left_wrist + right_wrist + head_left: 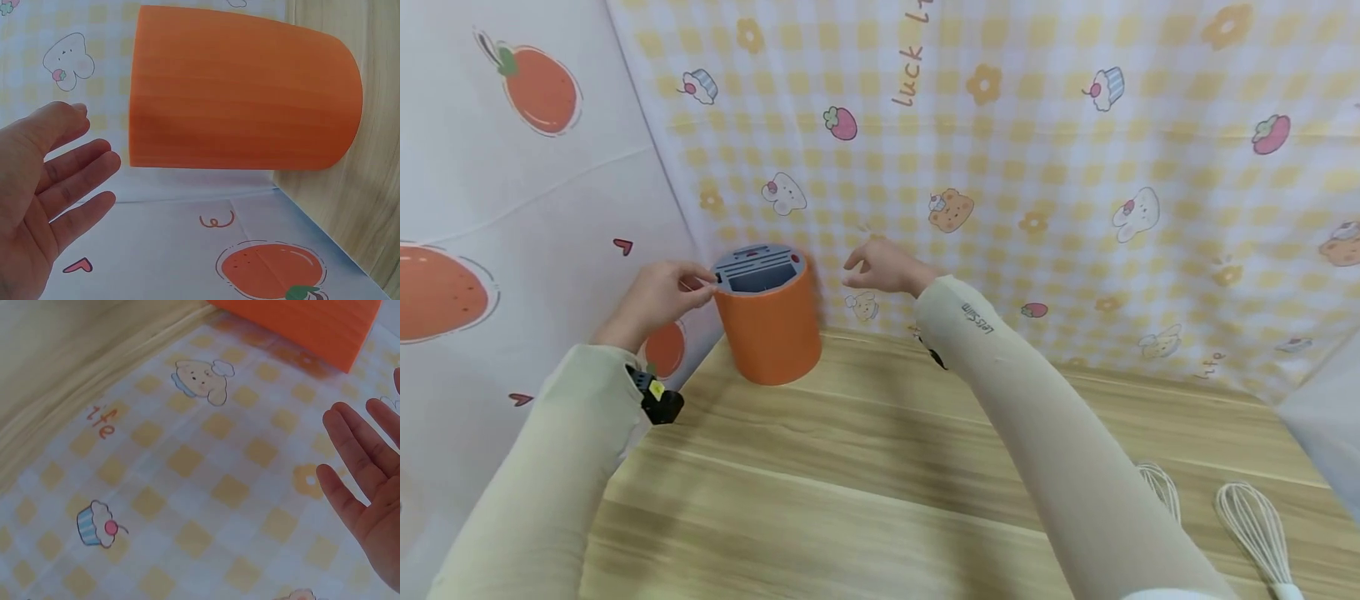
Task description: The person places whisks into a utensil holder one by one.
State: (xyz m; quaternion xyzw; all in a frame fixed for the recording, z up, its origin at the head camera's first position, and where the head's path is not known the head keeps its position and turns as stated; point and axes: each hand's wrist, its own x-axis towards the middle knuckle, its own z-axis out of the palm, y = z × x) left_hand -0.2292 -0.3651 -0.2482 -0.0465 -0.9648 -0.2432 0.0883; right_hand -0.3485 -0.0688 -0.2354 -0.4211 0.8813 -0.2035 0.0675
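An orange cylinder-shaped knife block (pixel 775 337) stands upright at the back left of the table. Its grey top (pixel 752 266) has narrow slots and one wide opening. Just left of the rim is my left hand (pixel 658 296), thumb and fingertips close by the edge. From the left wrist view, this hand's fingers (pixel 75 165) are loosely bent with nothing between them, beside the block's top end. My right hand (pixel 887 265) hovers to the right of the block, apart from it. Its fingers (pixel 347 434) look relaxed and hold nothing in the right wrist view.
Two whisks (pixel 1255 525) lie at the right front of the wooden table (pixel 820 508), one partly behind my right sleeve. A yellow checked cloth (pixel 1037 167) hangs right behind the block, and a white fruit-print cloth (pixel 467 175) closes off the left side.
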